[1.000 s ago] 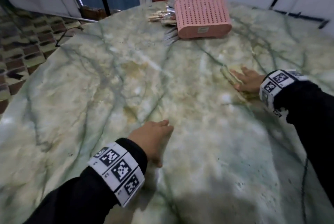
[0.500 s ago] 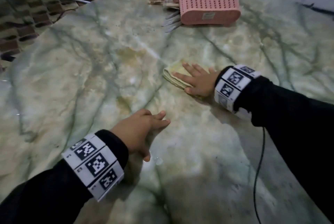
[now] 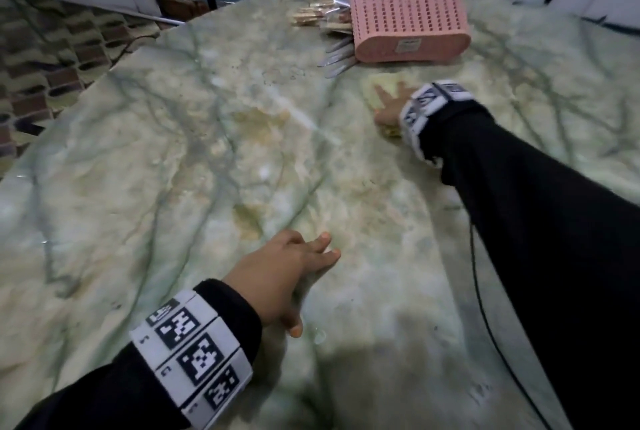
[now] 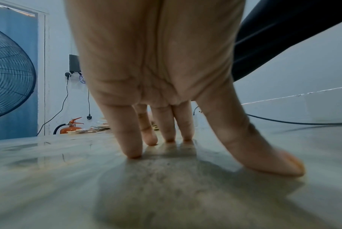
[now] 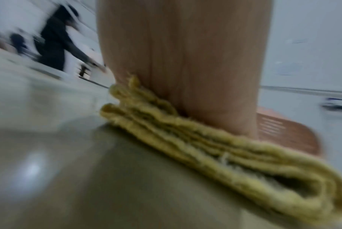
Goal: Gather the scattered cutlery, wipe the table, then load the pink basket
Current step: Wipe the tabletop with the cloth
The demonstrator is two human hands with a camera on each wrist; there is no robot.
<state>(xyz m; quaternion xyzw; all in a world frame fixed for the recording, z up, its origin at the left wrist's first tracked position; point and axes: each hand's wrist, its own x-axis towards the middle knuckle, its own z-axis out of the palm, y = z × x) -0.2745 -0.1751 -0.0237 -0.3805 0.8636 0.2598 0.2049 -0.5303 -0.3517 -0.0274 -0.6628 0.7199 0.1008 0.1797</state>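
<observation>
Right hand [image 3: 391, 107] flat, fingers straight, pressing folded yellow cloth [image 5: 215, 148] onto green-veined marble table [image 3: 194, 159], near pink perforated plastic basket [image 3: 408, 13]; left hand [image 3: 277, 277] open, fingertips [image 4: 132, 148] resting on table.

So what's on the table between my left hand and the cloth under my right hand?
Only bare marble table, shown in the head view, between the left hand and the cloth.

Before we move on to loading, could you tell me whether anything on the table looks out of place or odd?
Yes: the pink basket lies tipped on its side at the far edge of the marble table, its bottom label facing the camera. The cutlery is piled on the tabletop beside it, not inside.
</observation>
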